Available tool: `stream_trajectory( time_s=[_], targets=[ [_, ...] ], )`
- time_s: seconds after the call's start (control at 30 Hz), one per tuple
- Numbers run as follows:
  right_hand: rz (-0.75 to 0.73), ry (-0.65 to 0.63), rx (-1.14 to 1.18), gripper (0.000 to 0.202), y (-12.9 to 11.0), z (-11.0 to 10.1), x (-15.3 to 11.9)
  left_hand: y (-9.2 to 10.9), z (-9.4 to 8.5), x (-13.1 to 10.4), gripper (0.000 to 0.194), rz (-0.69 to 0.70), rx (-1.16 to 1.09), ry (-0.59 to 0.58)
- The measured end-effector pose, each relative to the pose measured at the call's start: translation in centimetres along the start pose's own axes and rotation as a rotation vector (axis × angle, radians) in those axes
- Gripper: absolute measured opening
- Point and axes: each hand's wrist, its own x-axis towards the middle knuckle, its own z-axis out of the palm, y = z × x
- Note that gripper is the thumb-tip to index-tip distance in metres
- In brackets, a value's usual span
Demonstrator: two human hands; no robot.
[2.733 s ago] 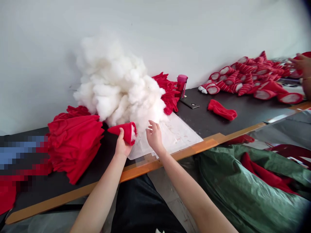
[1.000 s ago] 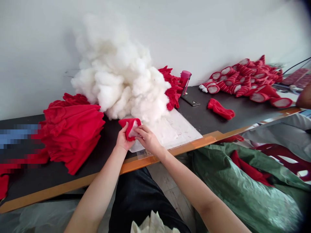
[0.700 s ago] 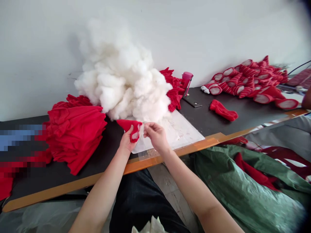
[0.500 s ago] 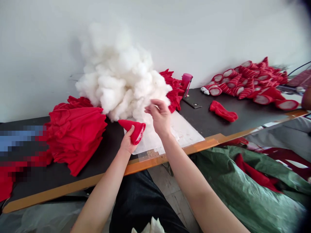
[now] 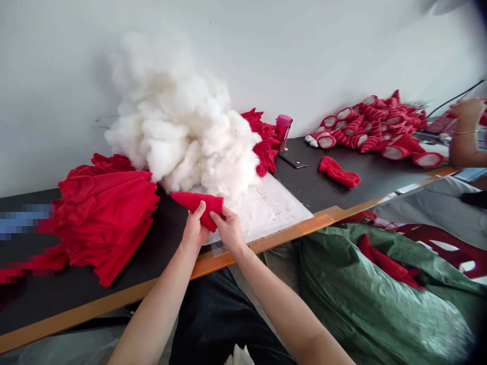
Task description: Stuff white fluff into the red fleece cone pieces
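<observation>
- Both hands close on a red fabric cone [image 5: 198, 205]: the left hand [image 5: 193, 230] pinches its wide end from below, and the right hand [image 5: 228, 229] grips the same end from the other side, fingers curled tight.
- Held just above the table's front edge [image 5: 266, 244], the cone points left, over a white sheet [image 5: 274, 208].
- Soft, light and squashy by the look of it; the open rim seems the best hold.
- Behind it lies a white stuffing heap [image 5: 178, 132]; a pile of red fabric [image 5: 102, 213] sits left.
- Stuffed cones [image 5: 376, 126] crowd the table's far right corner, beside another person's arm [image 5: 462, 139].

matt red cloth cone [image 5: 196, 203], fluffy white stuffing [image 5: 182, 132]
</observation>
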Motion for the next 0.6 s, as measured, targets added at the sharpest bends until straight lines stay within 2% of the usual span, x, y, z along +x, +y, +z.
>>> stream_trajectory(
  time_s=[0.13, 0.23, 0.37, 0.47, 0.6],
  targets=[
    [0.069, 0.035, 0.154, 0.025, 0.4, -0.3, 0.6, 0.1, 0.3, 0.1, 0.005, -0.026, -0.011, 0.069],
    [0.124, 0.07, 0.194, 0.03, 0.4, -0.9, 0.3, 0.2, 0.4, 0.3, 0.012, -0.063, -0.035, 0.128],
    [-0.031, 0.158, 0.032, 0.036, 0.1, -1.3, -0.8, 0.4, 0.3, 0.4, 0.019, -0.043, -0.053, 0.129],
    [-0.096, 0.19, -0.061, 0.044, 0.1, -1.0, -1.2, 0.4, 0.6, 0.2, 0.02, -0.097, -0.012, 0.087],
    [0.009, 0.175, -0.005, 0.019, 0.6, -0.8, -1.1, 0.9, 1.4, -1.0, 0.035, -0.095, 0.127, 0.082]
  ],
)
